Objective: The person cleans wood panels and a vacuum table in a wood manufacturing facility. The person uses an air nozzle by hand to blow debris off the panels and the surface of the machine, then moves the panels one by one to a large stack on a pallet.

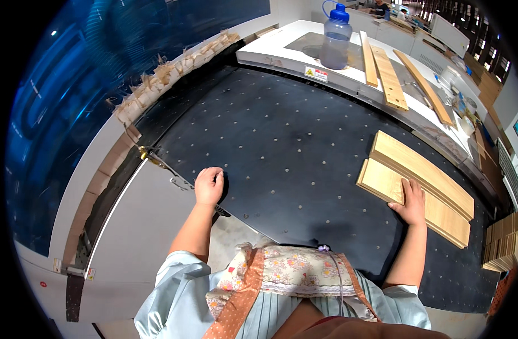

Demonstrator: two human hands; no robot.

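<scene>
Light wooden boards (420, 163), flat, in two groups side by side: the front group lies under the fingers of the right hand, the rear group just beyond the fingertips. The front group reaches out to both sides of that hand.

Right hand (412, 204): partly open, fingers laid over the front boards' upper face, thumb spread leftward by the near edge; not closed round anything.

Left hand (208, 185): well apart, left of the boards, at the near edge of the dark table; fingers loosely curled. Whether anything sits inside the curl cannot be told from this angle.

Dark table (281, 152), studded with small pale dots: beneath the boards and ahead of both hands.

Stack of boards (503, 243): right of the right hand.

White bench (259, 53): beyond the table, bearing a blue-lidded bottle (334, 48) and three wooden strips (388, 82), all ahead of the right hand.

Blue panel (50, 130): far left of the left hand.
</scene>
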